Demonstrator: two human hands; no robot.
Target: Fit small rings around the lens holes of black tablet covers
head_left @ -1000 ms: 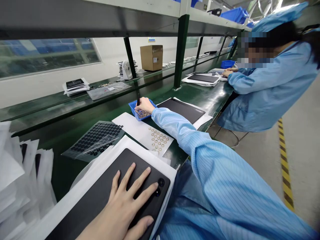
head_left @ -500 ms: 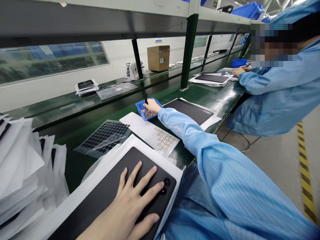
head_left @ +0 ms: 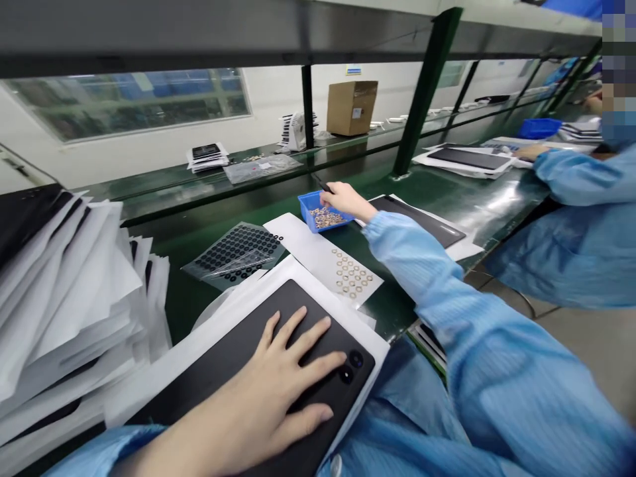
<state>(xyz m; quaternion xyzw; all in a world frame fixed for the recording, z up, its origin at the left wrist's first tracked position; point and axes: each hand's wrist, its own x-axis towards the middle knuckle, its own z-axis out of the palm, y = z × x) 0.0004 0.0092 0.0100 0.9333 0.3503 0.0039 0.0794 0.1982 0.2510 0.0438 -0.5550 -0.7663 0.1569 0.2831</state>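
My left hand point(head_left: 293, 377) lies flat with spread fingers on the back of a dark tablet point(head_left: 233, 351), beside its two camera lenses. White sheeting lies under the tablet. At the far end of my reach, my right hand point(head_left: 345, 199) is closed around a slim black pen-like tool point(head_left: 322, 185), which slants up and left. That hand is over the right side of a small blue tray point(head_left: 309, 213) filled with many small ring-shaped pieces point(head_left: 325, 217). Rows of gold-coloured rings point(head_left: 352, 273) are on a white sheet nearer to me. Left of it lies a clear sheet of black rings point(head_left: 241, 248).
A tall stack of white-wrapped tablets point(head_left: 74, 311) stands at left. Another dark tablet point(head_left: 422, 218) lies beyond my right forearm. A green post point(head_left: 424, 93) rises from the bench under a low shelf point(head_left: 199, 36). A co-worker's blue sleeve point(head_left: 581, 175) is at right.
The view has swung left, so things sit further right. My right hand has turned the black tool from upright in the tray to slanting. My left hand stays on the tablet.
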